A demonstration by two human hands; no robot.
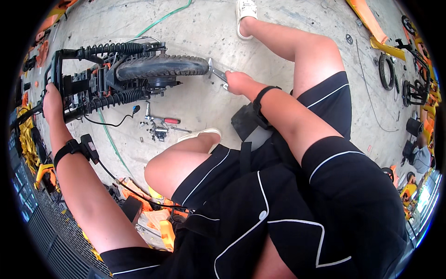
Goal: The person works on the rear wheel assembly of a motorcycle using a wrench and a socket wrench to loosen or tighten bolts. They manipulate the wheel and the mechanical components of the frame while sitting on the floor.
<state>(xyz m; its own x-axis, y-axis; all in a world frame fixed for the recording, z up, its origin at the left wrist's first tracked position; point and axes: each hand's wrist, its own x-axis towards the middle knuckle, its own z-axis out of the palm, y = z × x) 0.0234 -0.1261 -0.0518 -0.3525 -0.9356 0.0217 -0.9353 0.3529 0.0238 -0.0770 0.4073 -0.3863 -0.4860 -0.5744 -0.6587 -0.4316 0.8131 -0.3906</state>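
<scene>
A black two-wheeler frame with coil-spring shock absorbers lies at the left, its knobbly tyre pointing toward the middle. My left hand is closed around a black bar of that frame at its far left end. In my closed right hand is a silver wrench, whose head sits right at the tyre's end; whether the two touch I cannot tell. On the floor below the frame lie a red-handled tool, a ratchet-like metal tool and several small metal parts.
A green hose runs over the concrete floor behind the frame. A black cable with a blue plug hangs from it. My legs spread either side of a dark box-like thing. Loose tyres and orange panels lie at right.
</scene>
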